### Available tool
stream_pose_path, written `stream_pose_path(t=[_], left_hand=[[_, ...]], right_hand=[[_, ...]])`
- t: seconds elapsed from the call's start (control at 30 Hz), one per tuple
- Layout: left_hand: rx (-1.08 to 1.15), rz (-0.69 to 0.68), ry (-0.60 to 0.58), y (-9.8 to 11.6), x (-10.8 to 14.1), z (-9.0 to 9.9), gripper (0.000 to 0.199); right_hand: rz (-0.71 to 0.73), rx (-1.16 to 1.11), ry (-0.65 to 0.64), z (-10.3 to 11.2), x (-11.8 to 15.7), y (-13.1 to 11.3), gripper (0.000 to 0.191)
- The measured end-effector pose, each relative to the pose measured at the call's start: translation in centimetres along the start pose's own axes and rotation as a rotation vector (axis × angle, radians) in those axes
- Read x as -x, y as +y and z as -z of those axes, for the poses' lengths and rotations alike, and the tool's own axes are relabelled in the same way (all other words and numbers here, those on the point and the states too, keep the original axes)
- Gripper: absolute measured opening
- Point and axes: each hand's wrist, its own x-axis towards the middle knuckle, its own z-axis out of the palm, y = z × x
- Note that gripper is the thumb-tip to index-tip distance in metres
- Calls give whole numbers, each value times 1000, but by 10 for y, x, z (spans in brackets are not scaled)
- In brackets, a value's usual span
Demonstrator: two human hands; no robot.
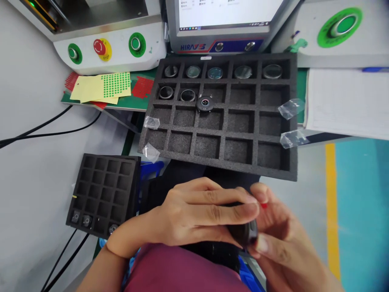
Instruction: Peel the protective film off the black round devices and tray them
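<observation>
A dark smartwatch body with a button on its side is between my two hands, low in front of my body. My left hand lies over it from the left with its fingers stretched across the top. From the right, my right hand grips its edge, the thumb by the side button. A small red piece shows by the right fingertips. Beyond the hands, another watch body rests back side up on the dividers of a black foam tray. Round watch parts sit in the tray's rear rows.
A smaller foam tray holding several small parts stands at left. Yellow sticker sheets with green dots lie behind it. Machine panels with green buttons and a red stop button flank a monitor. Papers lie at right.
</observation>
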Motion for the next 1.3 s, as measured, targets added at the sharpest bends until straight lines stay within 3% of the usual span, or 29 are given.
stream_pose_path(t=[0.13,0.23,0.33,0.43,0.53,0.67,0.8,0.97,1.1,1.2,1.3], left_hand=[[135,39,8,-3,-3,-3,54],[521,308,82,-4,-2,-9,62],[956,543,88,-3,0,-17,43],[1052,649,72,2,0,-24,36],[955,695,102,9,-2,-30,39],[683,690,146,15,-5,-37,27],[397,573,187,16,-3,-43,23],[198,468,187,17,-2,-48,28],[22,389,252,20,-2,-50,31],[-103,288,223,18,-3,-49,28],[-166,213,134,12,-4,-47,28]], right_hand=[[16,6,-21,-3,3,-1,45],[162,52,71,-2,4,-4,43],[387,53,242,-2,3,-5,32],[404,67,277,-4,2,0,30],[359,85,207,-5,4,7,28],[423,105,127,-5,5,15,25],[489,95,118,-9,1,18,21],[578,61,165,-17,-6,21,22],[667,-1,160,-24,-10,25,22],[650,-78,159,-24,-11,24,24],[532,-151,127,-21,-8,19,22]])
